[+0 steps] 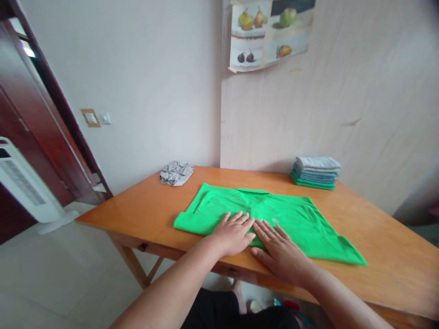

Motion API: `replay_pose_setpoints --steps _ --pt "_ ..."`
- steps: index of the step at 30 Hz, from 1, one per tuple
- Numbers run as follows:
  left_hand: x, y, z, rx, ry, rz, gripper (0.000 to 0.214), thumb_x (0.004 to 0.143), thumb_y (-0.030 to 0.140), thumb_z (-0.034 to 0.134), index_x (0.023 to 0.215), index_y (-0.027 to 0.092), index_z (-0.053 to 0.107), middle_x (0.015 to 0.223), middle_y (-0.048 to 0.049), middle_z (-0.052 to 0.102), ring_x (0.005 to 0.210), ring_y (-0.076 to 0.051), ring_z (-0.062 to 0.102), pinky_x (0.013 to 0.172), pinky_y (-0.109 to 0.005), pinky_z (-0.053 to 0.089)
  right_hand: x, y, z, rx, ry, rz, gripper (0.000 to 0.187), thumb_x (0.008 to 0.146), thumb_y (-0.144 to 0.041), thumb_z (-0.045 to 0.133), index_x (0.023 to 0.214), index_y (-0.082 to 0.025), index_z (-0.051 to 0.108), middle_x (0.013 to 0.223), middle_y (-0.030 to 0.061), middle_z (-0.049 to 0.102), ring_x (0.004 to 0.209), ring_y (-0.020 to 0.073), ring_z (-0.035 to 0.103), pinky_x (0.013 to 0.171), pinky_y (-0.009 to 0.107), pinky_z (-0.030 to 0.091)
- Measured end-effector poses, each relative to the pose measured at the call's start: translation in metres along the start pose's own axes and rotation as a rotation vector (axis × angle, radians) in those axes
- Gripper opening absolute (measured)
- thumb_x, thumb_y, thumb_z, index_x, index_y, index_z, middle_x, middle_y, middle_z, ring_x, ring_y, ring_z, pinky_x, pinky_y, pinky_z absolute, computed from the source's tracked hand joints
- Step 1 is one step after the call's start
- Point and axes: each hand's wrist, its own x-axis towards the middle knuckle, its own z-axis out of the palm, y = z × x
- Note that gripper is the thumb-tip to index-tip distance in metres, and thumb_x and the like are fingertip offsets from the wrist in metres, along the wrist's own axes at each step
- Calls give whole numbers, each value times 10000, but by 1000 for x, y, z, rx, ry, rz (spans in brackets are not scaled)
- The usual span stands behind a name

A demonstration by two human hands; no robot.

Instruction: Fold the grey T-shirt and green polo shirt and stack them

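As left hand (pixel 232 236) and right hand (pixel 281 252) touch green garment (pixel 277 210) | fingers (pixel 263 232) outstretched, holding nothing | table edge (pixel 154 238) nearby | tabletop (pixel 384 237) extends rightward

Two hands (pixel 235 234), one green shirt (pixel 302 219) near the table's (pixel 380 237) front edge, one striped cloth (pixel 175 172) by its far left corner, one clothes stack (pixel 316 172) by its far right, one poster (pixel 269 39), one fan (pixel 25 183).

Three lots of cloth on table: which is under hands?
The spread green garment, under the left hand and right hand; the striped cloth and folded stack lie farther back, untouched.
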Motion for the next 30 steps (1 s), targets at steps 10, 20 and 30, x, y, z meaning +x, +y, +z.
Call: replay_pose_setpoints --steps 10,20,30 --pt "-55 -76 -34 74 98 -321 700 969 642 219 1546 254 311 1632 -69 217 1511 -277 172 1191 -524 156 -32 59 -10 -105 113 246 735 968 -659 311 1535 -193 350 1581 114 310 1482 309 196 1186 577 223" --pt "-65 -97 -31 100 31 -393 719 942 651 275 1554 273 287 1633 -57 202 1513 -290 158 1180 -562 156 -49 78 -25 -67 45 360 765 969 -675 260 1537 -170 339 1593 113 282 1492 282 172 1194 538 222" --pt "-71 -106 -30 88 82 -373 697 935 612 318 1524 243 366 1608 -77 301 1491 -314 232 1178 -577 182 -81 107 -29 3 165 424 689 971 -613 349 1506 -181 398 1551 158 373 1467 292 273 1172 574 244"
